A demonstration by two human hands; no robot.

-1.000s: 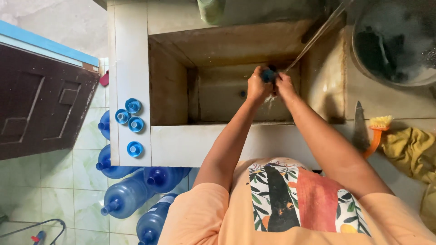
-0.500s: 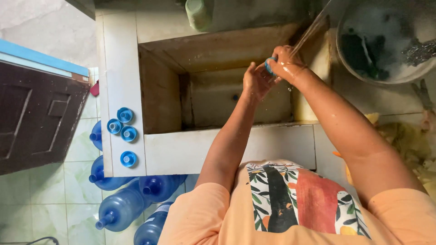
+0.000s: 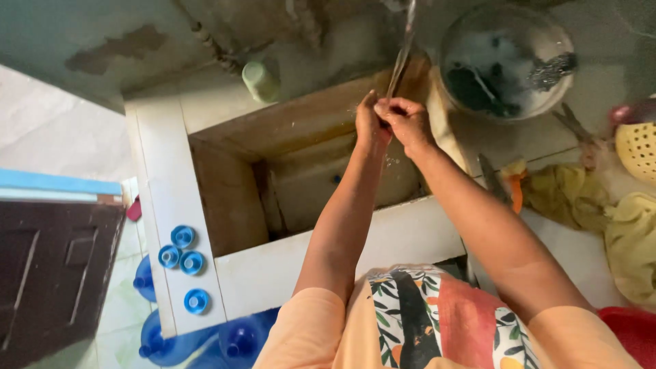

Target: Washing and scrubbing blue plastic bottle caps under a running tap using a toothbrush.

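My left hand (image 3: 369,126) and my right hand (image 3: 408,121) are pressed together under a thin stream of water (image 3: 403,48) above the back of a deep tiled sink (image 3: 342,253). The right fingers curl around the left fingertips. Nothing shows between the hands, though the fingers may hide something small. A small blue spot (image 3: 336,179) lies low in the basin against the back wall. Several blue bottle caps (image 3: 183,236) sit on the sink's white left rim.
A metal bowl (image 3: 506,61) of soapy water and utensils stands at the back right, a green cup (image 3: 262,80) behind the sink. Right counter: knife (image 3: 488,178), yellow cloths (image 3: 629,239), yellow colander (image 3: 639,147), red basin (image 3: 632,328). Blue water jugs (image 3: 164,342) and a dark cabinet (image 3: 48,273) are left.
Both hands rose from low in the sink up into the water stream. The blue thing seen between the fingers earlier no longer shows in them.
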